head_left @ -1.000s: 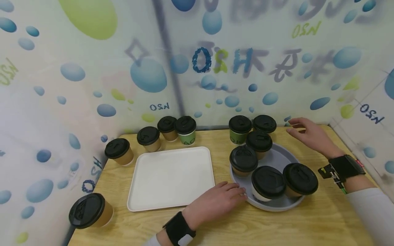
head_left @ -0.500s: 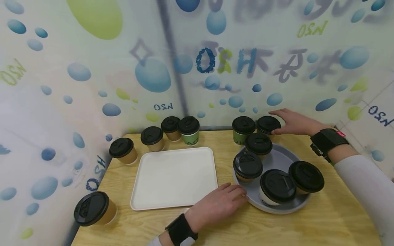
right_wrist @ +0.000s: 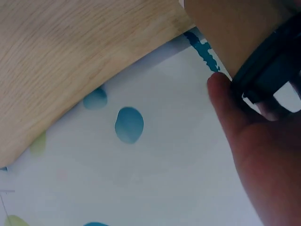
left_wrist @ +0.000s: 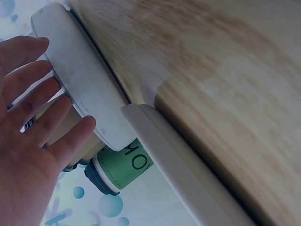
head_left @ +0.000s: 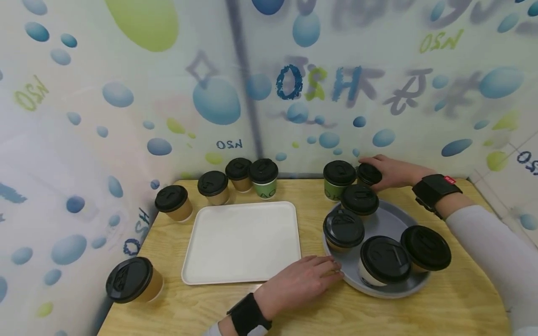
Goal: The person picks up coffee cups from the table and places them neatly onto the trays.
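Observation:
My right hand [head_left: 392, 172] grips a brown paper cup [right_wrist: 221, 33] at the back of the table; its black lid [head_left: 369, 173] shows beside the fingers. In the right wrist view the thumb [right_wrist: 218, 87] lies against the cup's side. My left hand [head_left: 300, 282] rests with extended fingers at the near left rim of a round grey tray [head_left: 391, 219]. The left wrist view shows those fingers against the tray's outer wall [left_wrist: 84, 70]. Several black-lidded paper cups stand on this tray, among them a white one [head_left: 384, 261] at the front.
A white rectangular tray [head_left: 244, 242] lies left of the round one. Behind it stand brown cups [head_left: 213, 187] and a green cup [head_left: 264, 178]. Another green cup [head_left: 339, 179] is close beside the gripped cup. One brown cup [head_left: 134, 280] stands at the front left. Walls border the table.
My right hand has moved left from the back right and closed round the rear cup, whose lid now tilts a little. The left hand stays at the tray rim. The head view has shifted slightly.

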Tool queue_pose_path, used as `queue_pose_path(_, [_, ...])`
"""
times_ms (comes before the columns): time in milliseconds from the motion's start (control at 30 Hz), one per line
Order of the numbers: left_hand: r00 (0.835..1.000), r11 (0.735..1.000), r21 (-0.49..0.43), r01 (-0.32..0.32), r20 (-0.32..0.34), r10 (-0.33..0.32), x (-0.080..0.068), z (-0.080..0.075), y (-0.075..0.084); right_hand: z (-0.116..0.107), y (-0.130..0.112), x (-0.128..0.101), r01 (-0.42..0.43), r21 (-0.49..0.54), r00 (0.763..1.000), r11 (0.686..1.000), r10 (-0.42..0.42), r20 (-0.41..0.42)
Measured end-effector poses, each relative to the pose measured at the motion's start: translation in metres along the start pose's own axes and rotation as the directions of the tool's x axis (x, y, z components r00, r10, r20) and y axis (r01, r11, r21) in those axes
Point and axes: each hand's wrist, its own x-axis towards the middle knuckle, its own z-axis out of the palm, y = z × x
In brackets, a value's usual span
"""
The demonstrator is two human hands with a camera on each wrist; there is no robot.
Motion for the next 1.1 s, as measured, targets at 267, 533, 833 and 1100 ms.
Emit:
queue_pose_path(267, [1.000, 1.000, -0.022, 0.004, 0.007, -0.004, 0.002, -0.001, -0.002, -0.012, -0.004, -0.028, -0.054, 0.002, 0.990, 0.999, 0.054, -0.130])
queue_pose_path(533, [1.000, 1.000, -0.023, -0.003, -0.002, 0.003, 0.003, 0.000, -0.003, -0.018, -0.012, -0.087, -0.091, 0.029, 0.964, 0.995, 0.095, -0.248])
queue_pose_path(833, [1.000, 0.999, -0.030, 0.015, -0.005, -0.015, 0.000, -0.003, -0.006, -0.005, -0.020, -0.126, 0.002, -0.029, 0.937, 1.000, -0.012, -0.350])
queue_pose_path(1100, [1.000, 1.000, -0.013, 0.016, 0.001, -0.016, 0.002, -0.003, -0.010, 0.014, -0.024, -0.130, 0.019, -0.041, 0.960, 0.999, -0.030, -0.279])
